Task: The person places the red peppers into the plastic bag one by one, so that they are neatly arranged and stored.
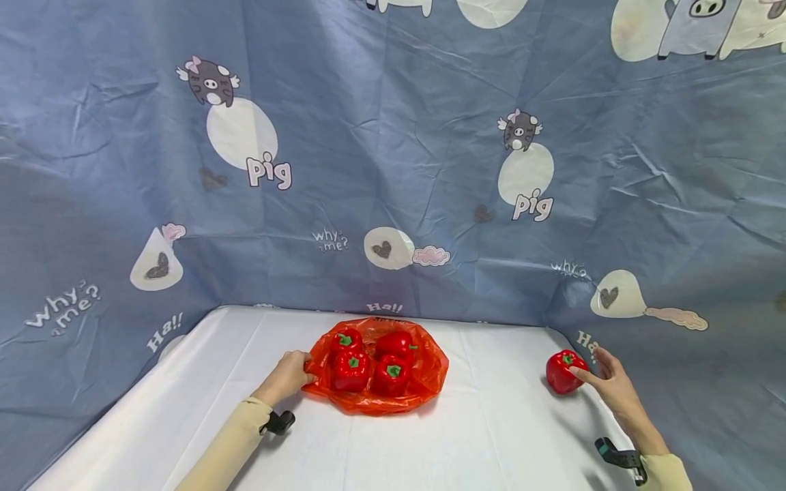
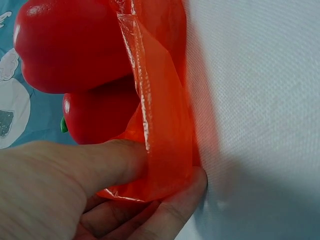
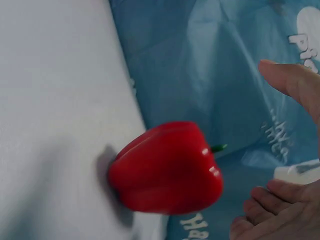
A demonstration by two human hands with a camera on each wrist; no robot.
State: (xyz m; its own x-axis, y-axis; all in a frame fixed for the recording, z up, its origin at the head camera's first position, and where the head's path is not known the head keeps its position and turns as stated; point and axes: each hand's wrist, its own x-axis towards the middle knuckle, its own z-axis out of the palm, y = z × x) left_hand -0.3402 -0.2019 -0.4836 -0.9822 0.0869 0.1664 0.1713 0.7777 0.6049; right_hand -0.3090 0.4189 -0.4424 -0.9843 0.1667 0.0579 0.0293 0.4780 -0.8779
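A red plastic bag point(image 1: 381, 407) lies spread on the white table with its mouth up, and several red bell peppers point(image 1: 351, 372) with green stems sit inside it. My left hand point(image 1: 288, 375) pinches the bag's left rim; in the left wrist view the thumb is inside the folded edge and the fingers are outside. One more red bell pepper point(image 3: 167, 170) stands alone on the table at the right. Just above it is my right hand point(image 1: 617, 392), thumb and fingers spread apart. The right wrist view shows a gap between that hand and the pepper.
A white cloth covers the table point(image 1: 485, 416). Blue fabric point(image 1: 393, 170) printed with pigs and words hangs behind it and along both sides, close to the lone pepper on the right. Each wrist wears a dark strap point(image 1: 620, 455).
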